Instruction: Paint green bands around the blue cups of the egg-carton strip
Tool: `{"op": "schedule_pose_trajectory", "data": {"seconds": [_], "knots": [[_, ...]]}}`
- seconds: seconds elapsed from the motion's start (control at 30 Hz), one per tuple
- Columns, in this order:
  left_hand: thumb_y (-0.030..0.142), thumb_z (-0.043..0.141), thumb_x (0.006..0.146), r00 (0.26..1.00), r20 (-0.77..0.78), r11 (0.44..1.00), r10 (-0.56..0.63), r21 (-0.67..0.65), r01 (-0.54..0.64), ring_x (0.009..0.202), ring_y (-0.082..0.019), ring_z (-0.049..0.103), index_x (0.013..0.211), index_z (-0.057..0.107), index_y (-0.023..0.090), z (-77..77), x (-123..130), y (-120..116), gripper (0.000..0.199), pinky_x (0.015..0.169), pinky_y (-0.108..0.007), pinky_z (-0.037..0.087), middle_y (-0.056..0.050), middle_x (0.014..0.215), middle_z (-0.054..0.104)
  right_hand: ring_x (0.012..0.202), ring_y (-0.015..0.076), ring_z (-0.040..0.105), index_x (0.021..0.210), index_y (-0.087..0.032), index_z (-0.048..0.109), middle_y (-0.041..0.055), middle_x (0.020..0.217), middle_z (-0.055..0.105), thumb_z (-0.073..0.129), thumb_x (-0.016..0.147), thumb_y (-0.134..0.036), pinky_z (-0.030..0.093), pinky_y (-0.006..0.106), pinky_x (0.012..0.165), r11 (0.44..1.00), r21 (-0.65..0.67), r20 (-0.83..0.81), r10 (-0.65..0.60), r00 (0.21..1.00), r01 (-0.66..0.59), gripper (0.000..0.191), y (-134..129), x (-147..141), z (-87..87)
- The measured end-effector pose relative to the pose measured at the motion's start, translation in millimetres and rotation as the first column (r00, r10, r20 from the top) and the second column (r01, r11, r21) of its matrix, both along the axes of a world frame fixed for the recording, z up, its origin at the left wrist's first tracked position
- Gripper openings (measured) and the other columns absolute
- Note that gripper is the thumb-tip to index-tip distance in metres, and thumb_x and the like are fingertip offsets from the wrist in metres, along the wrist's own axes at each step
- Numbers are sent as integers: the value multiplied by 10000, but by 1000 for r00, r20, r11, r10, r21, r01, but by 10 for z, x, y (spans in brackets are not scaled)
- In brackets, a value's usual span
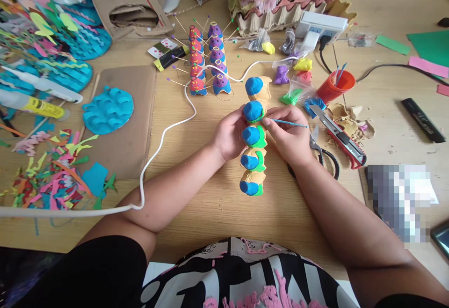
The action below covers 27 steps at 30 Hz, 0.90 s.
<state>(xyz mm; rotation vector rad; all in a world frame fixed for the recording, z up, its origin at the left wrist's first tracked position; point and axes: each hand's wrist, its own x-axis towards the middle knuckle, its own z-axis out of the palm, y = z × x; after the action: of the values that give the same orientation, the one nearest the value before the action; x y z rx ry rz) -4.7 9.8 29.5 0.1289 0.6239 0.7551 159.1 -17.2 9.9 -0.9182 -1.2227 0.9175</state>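
Observation:
A strip of egg carton cups (257,177) runs up and down in the middle of the view, its bumps topped with blue clay and several edged with green clay along the right side. My left hand (229,134) is closed on the strip's left edge near the second and third cups. Between the thumb and fingers of my right hand (291,132) is a thin blue stick (290,123), its tip at the green clay by the second cup. The top cup has blue clay and bare carton, with no green visible.
Two finished-looking carton caterpillars, red (197,64) and purple (218,60), stand behind. A white cable (161,142) crosses leftward. Scissors (317,151), a red cutter (345,142), an orange cup (336,85) and clay bags lie right. Paper scraps (59,172) cover the left.

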Motion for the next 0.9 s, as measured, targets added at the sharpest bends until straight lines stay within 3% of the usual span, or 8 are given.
{"op": "schedule_pose_trajectory", "data": {"seconds": [0.27,0.5,0.7,0.9], "knots": [[391,477,1115,1000,0,1000,-15,-3,15,511,-186,689,950,733,195,36,-3,-3,362,508,-293,573,-34,707,766,866,157,748,826,-256,694,-9,913,783,962,803,-585,637,326,781,1000,-27,-2,13,1000,-13,425,-6,-5,10],[413,474,1117,1000,-23,1000,-15,21,16,649,-224,774,1077,779,216,8,-10,2,365,641,-331,627,-26,771,805,891,167,747,826,-255,677,-3,945,790,965,792,-603,643,342,805,997,-53,-10,54,999,-54,452,-11,-2,24],[410,438,1124,1000,-20,999,-21,-38,20,552,-219,729,1092,779,224,47,-17,6,389,627,-358,655,-34,724,795,841,149,739,829,-254,685,-15,908,782,959,816,-573,623,321,771,1000,-15,-11,18,1000,-18,420,-14,-21,23],[424,467,1127,999,-38,1000,-14,10,14,608,-211,754,1025,777,203,28,-14,-7,395,659,-337,656,-32,785,812,804,135,723,829,-253,696,-15,894,784,939,844,-566,603,301,737,999,-5,16,-31,999,31,396,-28,-32,31]]}}
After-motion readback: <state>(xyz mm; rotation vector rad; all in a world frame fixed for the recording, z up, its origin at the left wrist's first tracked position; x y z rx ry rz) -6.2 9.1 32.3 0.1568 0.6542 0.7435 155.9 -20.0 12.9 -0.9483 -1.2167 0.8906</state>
